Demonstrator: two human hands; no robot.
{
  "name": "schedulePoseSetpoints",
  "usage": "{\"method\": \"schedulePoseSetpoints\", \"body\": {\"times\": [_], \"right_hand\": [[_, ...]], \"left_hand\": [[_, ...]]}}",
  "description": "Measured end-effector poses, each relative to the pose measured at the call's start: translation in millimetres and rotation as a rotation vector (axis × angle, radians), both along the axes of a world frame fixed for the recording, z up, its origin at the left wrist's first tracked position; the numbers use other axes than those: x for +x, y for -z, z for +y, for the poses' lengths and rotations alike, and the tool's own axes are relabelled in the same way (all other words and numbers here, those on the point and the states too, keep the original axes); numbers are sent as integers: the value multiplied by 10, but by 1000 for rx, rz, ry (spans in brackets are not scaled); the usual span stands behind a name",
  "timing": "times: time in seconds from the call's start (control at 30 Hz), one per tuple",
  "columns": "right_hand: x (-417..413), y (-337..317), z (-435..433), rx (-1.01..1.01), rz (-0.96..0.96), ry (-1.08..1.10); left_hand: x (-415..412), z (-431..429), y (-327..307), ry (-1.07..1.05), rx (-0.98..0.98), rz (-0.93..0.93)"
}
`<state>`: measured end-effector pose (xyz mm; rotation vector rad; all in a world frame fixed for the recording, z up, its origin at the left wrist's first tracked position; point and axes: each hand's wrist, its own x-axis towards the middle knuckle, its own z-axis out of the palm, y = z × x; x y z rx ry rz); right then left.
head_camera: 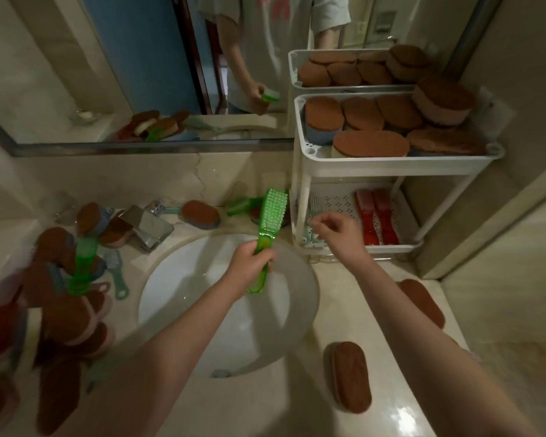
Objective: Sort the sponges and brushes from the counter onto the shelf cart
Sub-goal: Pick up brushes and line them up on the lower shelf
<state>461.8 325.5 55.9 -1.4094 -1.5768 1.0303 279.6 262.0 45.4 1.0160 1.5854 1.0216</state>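
Note:
My left hand [249, 259] grips the handle of a green brush [269, 228], held bristles up over the sink [300, 279]. My right hand [336, 233] hovers with loosely curled fingers, holding nothing, in front of the white shelf cart [391, 160]. The cart's top tier holds several brown sponges [371, 143]. Its lower tier holds red brushes [377, 217] and a pale teal item. More sponges [63, 313] and another green brush [82, 266] lie piled on the counter at left. Two single sponges lie at right, one [350, 375] near the front and one [421, 301] further back.
The faucet [148, 223] stands behind the sink, with a sponge [200, 214] and a green brush [243, 205] beside it. A mirror [123, 67] covers the back wall. A teal brush [117, 274] lies left of the sink. A wall closes the right side.

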Motion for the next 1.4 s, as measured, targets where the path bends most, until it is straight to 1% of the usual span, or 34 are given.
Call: {"method": "schedulePoseSetpoints", "body": {"times": [0.07, 0.13, 0.2, 0.27, 0.33, 0.37, 0.43, 0.57, 0.7, 0.8, 0.87, 0.93, 1.03, 1.1, 1.2, 1.3, 1.33, 1.4], "right_hand": [[-30, -83, -166, -117, 155, -96], [-19, -86, -288, -145, 170, -111], [60, -15, -381, -146, 140, -54], [200, 60, -476, -184, 120, 3], [371, 109, -571, -240, 136, 32], [456, 124, -611, -266, 155, 37], [610, 138, -665, -310, 191, 42], [824, 136, -687, -389, 314, 49], [864, 133, -637, -355, 307, 23], [841, 208, -554, -343, 268, 48], [846, 287, -469, -393, 271, 135], [875, 366, -330, -458, 269, 245], [910, 446, -44, -525, 221, 357], [913, 455, 137, -550, 177, 397], [900, 449, 342, -559, 23, 390], [878, 450, 503, -561, -137, 370], [867, 448, 551, -550, -213, 353], [839, 391, 603, -524, -464, 279]], "left_hand": [[63, -84, 13, 76, -25, -30], [168, -146, 27, 136, -41, -93], [325, -156, 1, 178, -46, -133], [528, -104, -39, 220, -34, -85], [752, -24, -76, 265, -9, 22], [869, 19, -84, 282, 6, 46], [1101, 104, -104, 274, 15, 24], [1404, 312, -159, 135, 2, -63], [1522, 553, -70, 83, -59, -77], [1568, 687, 20, 82, -102, -53], [1559, 730, 42, 133, -129, -21], [1494, 759, 96, 229, -142, 102], [1326, 789, 215, 322, -166, 358], [1233, 812, 303, 370, -196, 439], [1179, 809, 363, 422, -196, 485], [1153, 799, 370, 424, -194, 499], [1151, 795, 360, 423, -195, 498], [1136, 794, 360, 417, -198, 482]]}}
